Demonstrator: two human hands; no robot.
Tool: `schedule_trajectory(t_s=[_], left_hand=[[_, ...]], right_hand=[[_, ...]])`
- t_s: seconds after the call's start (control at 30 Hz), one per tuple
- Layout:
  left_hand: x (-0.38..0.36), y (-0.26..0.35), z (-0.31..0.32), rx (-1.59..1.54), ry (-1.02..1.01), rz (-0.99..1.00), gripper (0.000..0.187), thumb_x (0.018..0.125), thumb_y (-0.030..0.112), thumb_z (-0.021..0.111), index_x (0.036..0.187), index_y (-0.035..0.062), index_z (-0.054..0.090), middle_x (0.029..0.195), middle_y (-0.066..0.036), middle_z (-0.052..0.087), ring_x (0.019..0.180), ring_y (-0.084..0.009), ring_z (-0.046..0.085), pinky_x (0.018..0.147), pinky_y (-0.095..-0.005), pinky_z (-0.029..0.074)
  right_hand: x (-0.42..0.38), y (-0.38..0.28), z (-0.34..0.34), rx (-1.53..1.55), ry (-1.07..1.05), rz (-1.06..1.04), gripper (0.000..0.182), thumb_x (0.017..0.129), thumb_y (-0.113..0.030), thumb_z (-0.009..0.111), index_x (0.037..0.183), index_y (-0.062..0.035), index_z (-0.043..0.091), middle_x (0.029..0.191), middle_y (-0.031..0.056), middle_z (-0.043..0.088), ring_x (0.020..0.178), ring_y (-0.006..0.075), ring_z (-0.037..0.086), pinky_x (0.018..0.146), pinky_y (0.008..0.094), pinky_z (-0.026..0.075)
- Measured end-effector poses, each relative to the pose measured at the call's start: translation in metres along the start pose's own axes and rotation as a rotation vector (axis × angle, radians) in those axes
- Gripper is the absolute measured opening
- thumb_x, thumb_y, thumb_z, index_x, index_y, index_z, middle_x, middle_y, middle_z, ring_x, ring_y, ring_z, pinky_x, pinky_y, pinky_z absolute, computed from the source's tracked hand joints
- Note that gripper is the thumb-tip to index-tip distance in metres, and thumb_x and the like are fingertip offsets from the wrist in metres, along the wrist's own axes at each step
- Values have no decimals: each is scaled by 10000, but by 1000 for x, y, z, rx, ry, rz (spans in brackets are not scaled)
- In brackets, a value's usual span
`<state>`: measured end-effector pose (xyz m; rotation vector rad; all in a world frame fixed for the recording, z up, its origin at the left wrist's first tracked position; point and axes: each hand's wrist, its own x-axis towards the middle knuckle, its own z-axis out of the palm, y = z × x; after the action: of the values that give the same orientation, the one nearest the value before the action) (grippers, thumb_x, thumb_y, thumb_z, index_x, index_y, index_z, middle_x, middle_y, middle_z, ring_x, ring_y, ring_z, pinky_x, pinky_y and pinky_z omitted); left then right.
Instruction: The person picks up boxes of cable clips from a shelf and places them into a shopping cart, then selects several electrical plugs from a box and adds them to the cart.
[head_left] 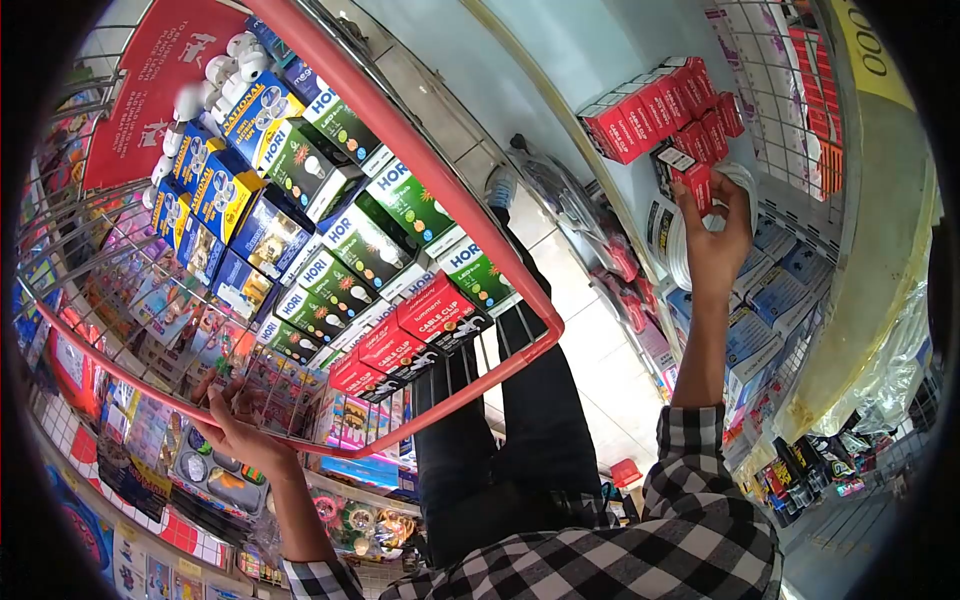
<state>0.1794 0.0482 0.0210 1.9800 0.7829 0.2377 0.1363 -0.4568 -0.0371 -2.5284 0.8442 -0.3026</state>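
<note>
My right hand [722, 235] is at the shelf on the right, its fingers closed round a small red box [697, 188] at the near end of stacked red cable clip boxes [640, 120]. A white coil [675, 245] lies beside that hand. At the lower left, my left hand [240, 430] touches the red-rimmed shopping cart [450, 410]; its fingers are partly behind the wires. Inside the cart are red cable clip boxes [425, 310], green and white HORI bulb boxes [355, 240] and blue and yellow National boxes [225, 195].
Blue and white boxes [755, 335] sit on the shelf below my right hand. Wire mesh [775, 110] stands behind the red stacks. Packaged goods [225, 460] hang under the cart at the left. Tiled floor [560, 290] shows between cart and shelf, with a foot [500, 187] there.
</note>
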Motion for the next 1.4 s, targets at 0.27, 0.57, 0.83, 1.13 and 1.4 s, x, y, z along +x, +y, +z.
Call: schedule_trajectory(t_s=[0.27, 0.57, 0.83, 1.13, 1.4], left_hand=[[0, 1, -1, 14, 7, -5, 249, 998, 164, 498, 1225, 61, 501, 1180, -99, 631, 877, -180, 648, 627, -300, 527], [1, -3, -2, -13, -19, 36, 240, 1002, 168, 489, 1210, 49, 507, 1175, -106, 632, 868, -184, 651, 625, -301, 524], [-1, 1, 2, 16, 7, 16, 236, 1012, 174, 477, 1205, 39, 495, 1179, -111, 605, 836, -173, 634, 595, -282, 521], [-6, 11, 11, 11, 78, -67, 238, 985, 204, 529, 1171, 57, 548, 974, -95, 652, 760, -135, 610, 586, -267, 507], [-1, 4, 3, 54, 13, 11, 244, 987, 166, 519, 1183, 21, 517, 1136, -99, 630, 815, -167, 662, 615, -273, 550]], right_hand=[[16, 19, 21, -137, 0, -1, 379, 815, -228, 778, 1091, -18, 628, 1041, 128, 639, 923, 276, 605, 826, 396, 485], [22, 36, 36, -217, 1, -82, 382, 834, -244, 745, 1116, -26, 609, 1112, 155, 621, 1060, 343, 586, 918, 440, 467], [20, 42, 46, -265, 39, -79, 389, 829, -268, 744, 1124, -52, 611, 1135, 147, 611, 1118, 337, 554, 979, 471, 420], [10, -10, 29, -8, 137, -124, 305, 839, -182, 770, 1066, -35, 631, 988, 92, 637, 959, 241, 597, 884, 407, 455], [-43, -183, -14, 643, -643, -729, 307, 797, -34, 663, 1099, -5, 616, 989, 131, 619, 900, 253, 611, 789, 375, 520]])
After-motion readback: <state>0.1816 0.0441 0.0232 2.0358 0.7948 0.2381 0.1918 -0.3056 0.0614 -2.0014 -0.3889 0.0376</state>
